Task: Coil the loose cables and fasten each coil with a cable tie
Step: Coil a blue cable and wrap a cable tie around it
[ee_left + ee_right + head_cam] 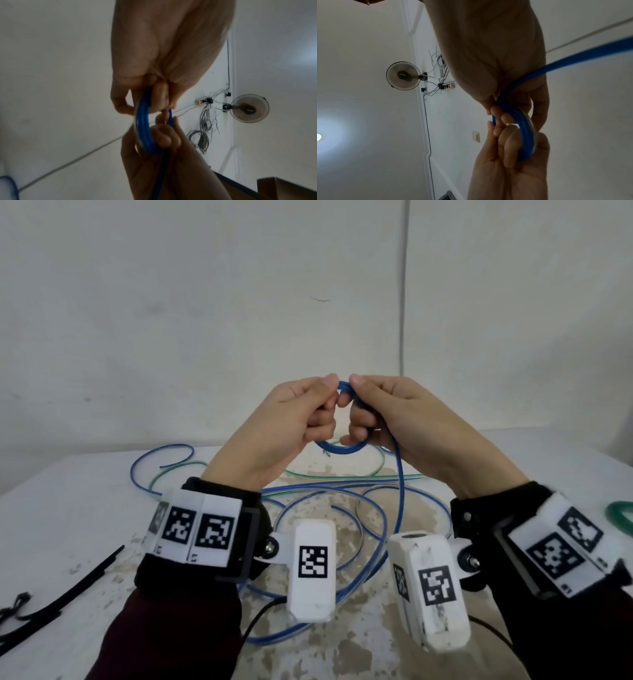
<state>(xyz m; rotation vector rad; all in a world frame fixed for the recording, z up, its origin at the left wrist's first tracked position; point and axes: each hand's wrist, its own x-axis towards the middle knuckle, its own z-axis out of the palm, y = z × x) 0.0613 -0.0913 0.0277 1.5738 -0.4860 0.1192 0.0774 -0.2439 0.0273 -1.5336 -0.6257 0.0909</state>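
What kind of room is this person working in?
Probably a plain indoor workroom, though I can't be sure: a worn white table against a bare wall, and a wall fan beside a power strip.

Both arms reach forward from the near edge, forearms in dark sleeves, each wrist wrapped in a black band that carries white blocks with printed square markers. The hands are raised and meet at the middle of the view, well above the surface. The left hand (291, 419) is turned palm inward, fingers curled, thumb tip up at the top. The right hand (387, 419) mirrors it, fingers curled, thumb tip just beside the left thumb. Both grip a small blue cable coil (342, 445) between them, knuckles nearly touching.
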